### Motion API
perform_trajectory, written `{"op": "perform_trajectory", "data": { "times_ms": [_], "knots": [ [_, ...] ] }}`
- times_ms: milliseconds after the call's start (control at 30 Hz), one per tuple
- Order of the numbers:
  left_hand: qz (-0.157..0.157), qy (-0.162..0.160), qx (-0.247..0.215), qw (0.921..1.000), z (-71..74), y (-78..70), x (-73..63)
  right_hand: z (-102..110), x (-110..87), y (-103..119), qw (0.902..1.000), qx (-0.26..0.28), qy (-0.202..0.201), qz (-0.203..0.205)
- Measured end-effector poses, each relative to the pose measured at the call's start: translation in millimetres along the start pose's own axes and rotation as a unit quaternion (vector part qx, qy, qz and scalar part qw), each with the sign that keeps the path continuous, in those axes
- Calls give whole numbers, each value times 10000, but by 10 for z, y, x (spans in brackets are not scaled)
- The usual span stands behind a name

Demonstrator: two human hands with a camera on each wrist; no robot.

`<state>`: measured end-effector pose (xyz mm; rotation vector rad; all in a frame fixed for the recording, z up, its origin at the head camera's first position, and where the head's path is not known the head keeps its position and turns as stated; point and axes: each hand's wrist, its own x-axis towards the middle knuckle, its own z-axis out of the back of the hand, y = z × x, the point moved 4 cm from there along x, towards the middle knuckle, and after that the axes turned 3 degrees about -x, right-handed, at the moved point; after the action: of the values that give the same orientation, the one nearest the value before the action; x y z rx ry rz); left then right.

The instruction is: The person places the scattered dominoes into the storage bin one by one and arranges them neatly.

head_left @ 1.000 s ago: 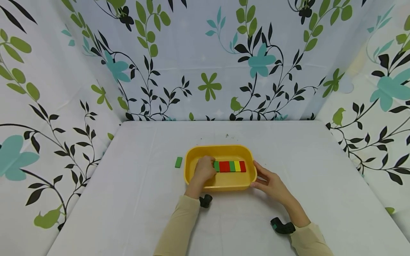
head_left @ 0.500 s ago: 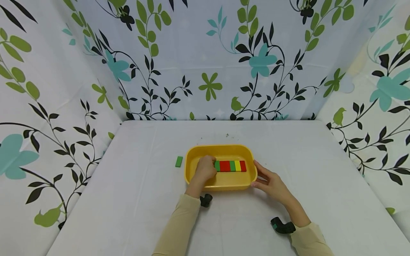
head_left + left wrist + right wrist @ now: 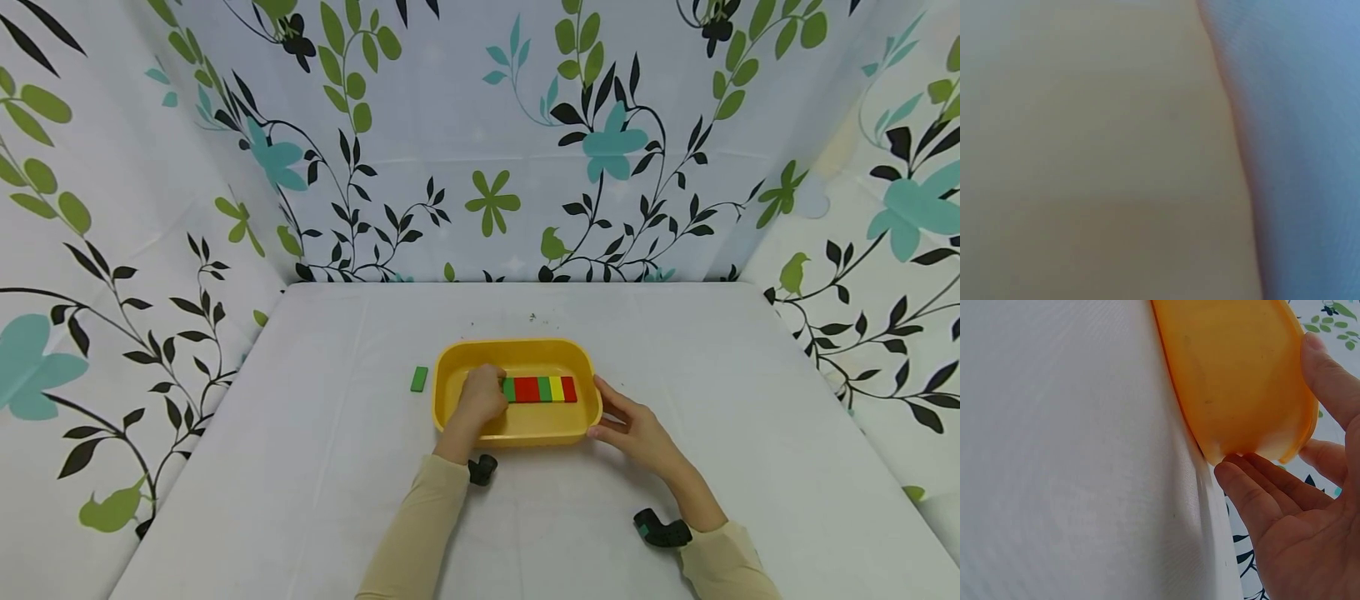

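Observation:
A yellow plastic tray [image 3: 532,429] lies on the white table with a row of small flat blocks inside. Red [image 3: 527,390], green and yellow blocks lie side by side in that row. My left hand [image 3: 482,396] is inside the tray, its curled fingers pinching at the left end of the row, next to a green block [image 3: 509,389]. The hand covers what lies under it. My right hand [image 3: 633,429] holds the tray's right end from outside; in the right wrist view, fingertips [image 3: 1232,478] touch the orange-looking tray wall [image 3: 1241,381].
A loose green block [image 3: 419,379] lies on the table [image 3: 337,467], left of the tray. Black wrist cameras [image 3: 662,530] sit at both wrists. Leaf-patterned cloth [image 3: 480,133] surrounds the table. Mostly blurred sleeve [image 3: 1097,137] fills the left wrist view.

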<state>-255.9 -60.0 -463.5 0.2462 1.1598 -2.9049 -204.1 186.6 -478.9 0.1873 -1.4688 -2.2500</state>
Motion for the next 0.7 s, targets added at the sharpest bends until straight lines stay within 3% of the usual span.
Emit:
{"op": "perform_trajectory", "data": {
  "times_ms": [333, 467, 567, 700],
  "knots": [
    [-71, -98, -306, 9995, 31, 18, -32, -9, -3, -27, 10000, -12, -27, -53],
    [-152, -246, -818, 9962, 79, 5, -59, -14, -12, -24, 10000, -3, -10, -42],
    [-274, -253, -1408, 9893, 174, -43, -119, -15, -13, -24, 10000, -11, -4, -44],
    [-694, -337, -2031, 9761, 470, -151, -218, -1, -4, -19, 10000, -36, -23, -47]
  ]
}}
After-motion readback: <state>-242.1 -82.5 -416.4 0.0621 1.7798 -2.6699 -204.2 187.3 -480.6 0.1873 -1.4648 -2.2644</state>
